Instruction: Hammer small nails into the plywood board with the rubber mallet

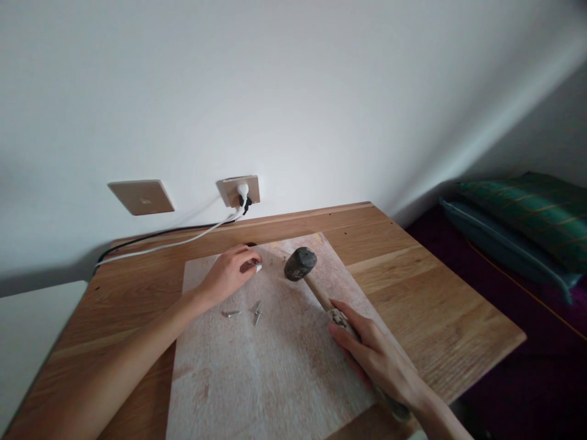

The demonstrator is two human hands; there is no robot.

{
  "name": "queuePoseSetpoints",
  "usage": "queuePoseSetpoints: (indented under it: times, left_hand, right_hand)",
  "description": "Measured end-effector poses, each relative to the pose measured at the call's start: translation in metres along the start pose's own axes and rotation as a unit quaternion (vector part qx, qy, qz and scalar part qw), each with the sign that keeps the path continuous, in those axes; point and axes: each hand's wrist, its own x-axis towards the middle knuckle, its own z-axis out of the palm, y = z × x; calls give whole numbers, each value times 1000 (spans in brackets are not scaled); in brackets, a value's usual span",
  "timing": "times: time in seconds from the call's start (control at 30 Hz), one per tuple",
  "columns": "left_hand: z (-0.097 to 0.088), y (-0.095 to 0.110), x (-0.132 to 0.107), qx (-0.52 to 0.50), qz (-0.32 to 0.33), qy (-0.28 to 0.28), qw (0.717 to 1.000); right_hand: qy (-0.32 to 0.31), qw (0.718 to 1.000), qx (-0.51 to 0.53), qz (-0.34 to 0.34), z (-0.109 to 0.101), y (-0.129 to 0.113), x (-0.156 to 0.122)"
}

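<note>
My right hand [367, 348] is closed around the handle of a mallet [301, 264] with a dark, rounded head. The head sits over the upper part of a pale, worn board [275, 379]; whether it touches the board I cannot tell. To the left of the mallet head, my left hand [233, 272] has its fingers curled together at the board's upper edge. A small whitish bit shows at the fingertips, too small to name. Below that hand lie several small metal screws or nails [258, 313] on the board, one of them [232, 314] apart on the left.
Under the board is a wooden table [413, 293] set against a white wall [321, 110]. Black and white cables [183, 239] run along its back edge to a wall socket [228, 192], left of which is another wall plate [142, 197]. Cushions [527, 214] lie at the right.
</note>
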Motion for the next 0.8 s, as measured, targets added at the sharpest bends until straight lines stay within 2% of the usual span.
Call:
queuePoseSetpoints:
  times: [0.07,0.23,0.43,0.6,0.8]
  left_hand:
    - [0,0,1,-10,-10,1,1000]
    - [2,-4,1,-66,-41,9,997]
    - [4,-3,1,-97,-63,7,993]
    - [3,-1,2,-116,-101,-5,988]
    - [4,-3,4,-98,-92,7,991]
  right_hand:
    - [7,1000,12,-10,1,-1,1]
    - [-48,992,104,-48,3,-21,9]
    - [-81,991,64,-87,9,-55,23]
    - [-86,990,61,-91,18,-56,32]
    - [-87,990,65,-91,21,-51,32]
